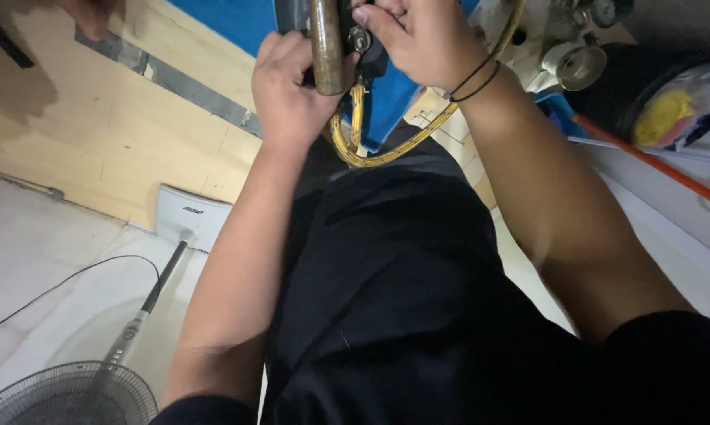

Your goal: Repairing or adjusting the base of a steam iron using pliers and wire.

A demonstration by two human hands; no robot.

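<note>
Brass-coloured pipe (pixel 326 47) stands upright near the top edge, the left hand (pixel 292 90) clenched around it. The right hand (pixel 418 39) grips what may be a fitting (pixel 360 38) beside it, above a looping yellow braided hose (pixel 370 153).

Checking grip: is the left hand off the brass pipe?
No. The left hand is wrapped around the brass pipe, beside the right hand.

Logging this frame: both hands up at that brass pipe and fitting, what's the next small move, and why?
Probably a short turn of the small metal nut with the right hand: its fingers already pinch it, while the left hand grips the tarnished brass pipe to steady it. The yellow braided hose hangs slack below.
</note>
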